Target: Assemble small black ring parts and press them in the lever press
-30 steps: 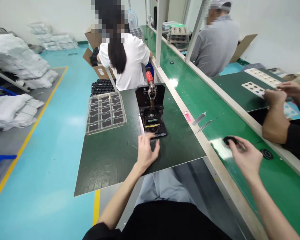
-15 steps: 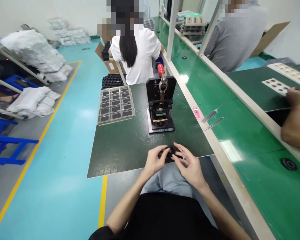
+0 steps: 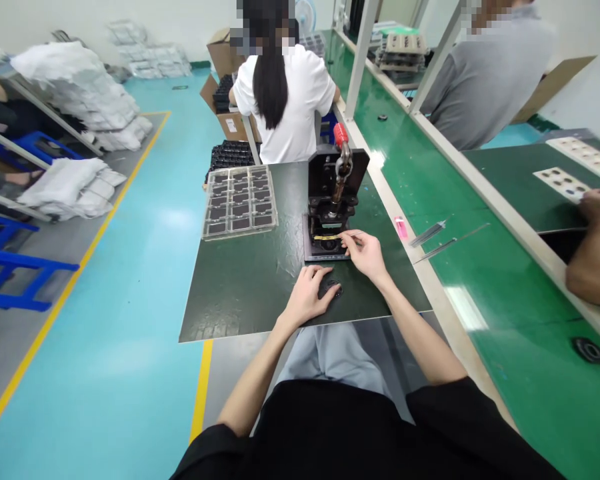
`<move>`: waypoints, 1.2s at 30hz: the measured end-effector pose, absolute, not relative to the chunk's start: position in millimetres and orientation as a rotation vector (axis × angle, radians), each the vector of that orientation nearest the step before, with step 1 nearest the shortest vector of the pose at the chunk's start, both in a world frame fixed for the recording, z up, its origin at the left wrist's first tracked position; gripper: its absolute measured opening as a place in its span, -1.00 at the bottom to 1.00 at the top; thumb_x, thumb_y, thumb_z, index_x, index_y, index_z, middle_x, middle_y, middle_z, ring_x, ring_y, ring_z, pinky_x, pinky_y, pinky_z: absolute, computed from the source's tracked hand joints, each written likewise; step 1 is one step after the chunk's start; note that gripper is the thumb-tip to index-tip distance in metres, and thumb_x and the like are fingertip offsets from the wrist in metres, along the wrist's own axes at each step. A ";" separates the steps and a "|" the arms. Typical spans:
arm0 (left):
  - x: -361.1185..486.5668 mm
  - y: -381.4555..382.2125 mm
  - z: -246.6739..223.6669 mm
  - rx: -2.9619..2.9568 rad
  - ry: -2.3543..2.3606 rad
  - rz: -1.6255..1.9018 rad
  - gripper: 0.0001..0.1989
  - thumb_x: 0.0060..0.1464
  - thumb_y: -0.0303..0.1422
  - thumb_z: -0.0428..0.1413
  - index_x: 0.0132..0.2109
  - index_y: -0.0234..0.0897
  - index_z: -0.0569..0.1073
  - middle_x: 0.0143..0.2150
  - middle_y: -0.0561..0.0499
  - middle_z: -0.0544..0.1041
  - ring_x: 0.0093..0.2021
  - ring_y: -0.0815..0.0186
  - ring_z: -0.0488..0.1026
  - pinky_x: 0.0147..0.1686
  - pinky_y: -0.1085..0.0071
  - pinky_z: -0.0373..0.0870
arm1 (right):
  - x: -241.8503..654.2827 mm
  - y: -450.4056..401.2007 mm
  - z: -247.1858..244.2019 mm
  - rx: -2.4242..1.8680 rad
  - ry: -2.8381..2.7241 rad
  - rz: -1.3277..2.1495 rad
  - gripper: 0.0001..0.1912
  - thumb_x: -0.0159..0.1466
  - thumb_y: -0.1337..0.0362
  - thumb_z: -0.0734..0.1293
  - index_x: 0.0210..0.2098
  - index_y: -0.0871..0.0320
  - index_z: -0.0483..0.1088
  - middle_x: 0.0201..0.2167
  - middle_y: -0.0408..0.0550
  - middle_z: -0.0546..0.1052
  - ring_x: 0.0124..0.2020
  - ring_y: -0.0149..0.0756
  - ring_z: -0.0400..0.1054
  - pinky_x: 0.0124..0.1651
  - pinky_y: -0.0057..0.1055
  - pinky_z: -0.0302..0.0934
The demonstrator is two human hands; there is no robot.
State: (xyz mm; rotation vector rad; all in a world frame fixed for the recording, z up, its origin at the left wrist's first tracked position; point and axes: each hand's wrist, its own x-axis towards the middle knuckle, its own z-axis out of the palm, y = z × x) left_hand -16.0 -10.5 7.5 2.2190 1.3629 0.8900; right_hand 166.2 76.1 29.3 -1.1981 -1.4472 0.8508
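As a seated worker reaches over a dark green table mat [image 3: 240, 297], the left hand [image 3: 307, 297] lies with its fingers [image 3: 316, 275] loosely spread, touching a round black part [image 3: 331, 288] on the mat but not closed around it. The right hand [image 3: 365, 257] stretches just beyond, its fingers [image 3: 349, 239] pinched narrow at a thin yellow strip [image 3: 327, 237] on the base of a hand press [image 3: 330, 207]; whether they grip anything is too small to tell. The press has a red-tipped handle [image 3: 340, 135] and stands at the far edge of the mat, beside a clear plastic tray [image 3: 240, 203] of dark square pieces. To the right, a pink item [image 3: 401, 227] and two slim metal tools [image 3: 433, 241] lie on a green workbench [image 3: 520, 280], where a co-worker's forearm [image 3: 593, 267] reaches in from the edge. Farther along, a co-worker in a white shirt [image 3: 285, 107] and another in a grey shirt [image 3: 490, 87] sit with their backs turned.
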 end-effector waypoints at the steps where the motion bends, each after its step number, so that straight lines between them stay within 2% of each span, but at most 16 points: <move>1: -17.3 -13.0 8.5 2.197 1.344 0.899 -0.60 0.30 -0.16 0.18 0.19 -0.19 0.42 0.05 -0.14 0.52 0.07 0.08 0.47 0.10 0.07 0.51 | 164.8 84.0 26.3 -1.208 -1.476 0.846 -0.43 0.27 -0.25 0.35 -0.29 0.17 0.60 -0.29 0.08 0.65 -0.42 -0.27 0.50 -0.43 -0.39 0.40; 4: -20.3 -18.3 13.0 2.160 1.279 0.896 -0.49 0.22 -0.07 0.25 0.20 -0.19 0.39 0.08 -0.14 0.53 0.09 0.05 0.46 0.11 0.07 0.50 | 162.4 99.6 20.2 -1.249 -1.582 0.818 -0.51 0.28 -0.17 0.37 -0.30 0.16 0.59 -0.36 0.05 0.65 -0.41 -0.25 0.50 -0.36 -0.38 0.37; 7: -20.0 -19.4 15.7 2.177 1.249 0.837 -0.36 0.11 -0.03 0.33 0.21 -0.19 0.36 0.11 -0.15 0.52 0.11 0.02 0.46 0.14 0.03 0.48 | 161.8 105.3 19.4 -1.288 -1.635 0.792 -0.55 0.28 -0.11 0.37 -0.34 0.18 0.59 -0.43 0.05 0.64 -0.48 -0.28 0.43 -0.40 -0.39 0.29; 10: -18.8 -18.4 15.1 2.179 1.246 0.813 -0.43 0.15 -0.10 0.31 0.20 -0.20 0.36 0.09 -0.15 0.52 0.10 0.03 0.46 0.12 0.04 0.48 | 162.1 105.5 22.8 -1.317 -1.696 0.708 -0.56 0.29 -0.07 0.36 -0.40 0.20 0.58 -0.55 -0.01 0.57 -0.58 -0.36 0.28 -0.47 -0.41 0.18; 14: -19.4 -17.9 13.2 2.166 1.222 0.843 -0.50 0.18 -0.21 0.29 0.19 -0.23 0.37 0.07 -0.16 0.54 0.07 0.05 0.46 0.11 0.05 0.49 | 163.5 103.5 27.9 -1.323 -1.751 0.632 -0.54 0.30 -0.06 0.36 -0.46 0.21 0.55 -0.69 -0.16 0.35 -0.63 -0.43 0.11 -0.49 -0.42 0.09; 21: -20.5 -17.8 14.9 2.148 1.225 0.841 -0.53 0.16 -0.24 0.29 0.17 -0.20 0.39 0.06 -0.13 0.55 0.06 0.06 0.47 0.09 0.08 0.50 | 165.4 99.8 25.6 -1.263 -1.700 0.689 -0.51 0.28 -0.12 0.37 -0.36 0.22 0.63 -0.63 -0.15 0.38 -0.58 -0.42 0.12 -0.46 -0.41 0.09; 26: -20.5 -18.5 15.7 2.157 1.229 0.856 -0.54 0.17 -0.23 0.29 0.16 -0.20 0.39 0.07 -0.13 0.54 0.06 0.06 0.47 0.09 0.08 0.50 | 163.5 98.3 25.4 -1.263 -1.608 0.784 -0.48 0.22 -0.16 0.41 -0.34 0.23 0.63 -0.64 -0.17 0.33 -0.58 -0.43 0.09 -0.50 -0.42 0.03; 32: -20.3 -20.9 14.9 2.171 1.272 0.873 -0.48 0.16 -0.17 0.32 0.17 -0.19 0.37 0.07 -0.13 0.54 0.09 0.05 0.46 0.11 0.06 0.49 | 163.1 97.3 25.8 -1.234 -1.612 0.770 -0.54 0.23 -0.11 0.42 -0.34 0.20 0.61 -0.62 -0.18 0.34 -0.57 -0.44 0.10 -0.48 -0.42 0.06; 36: -20.8 -20.7 13.3 2.122 1.304 0.896 -0.44 0.13 -0.13 0.35 0.17 -0.19 0.35 0.00 -0.10 0.55 0.04 0.07 0.47 0.03 0.10 0.53 | 162.9 98.0 23.6 -1.223 -1.644 0.721 -0.58 0.26 -0.08 0.41 -0.35 0.20 0.59 -0.61 -0.19 0.34 -0.56 -0.43 0.12 -0.45 -0.41 0.08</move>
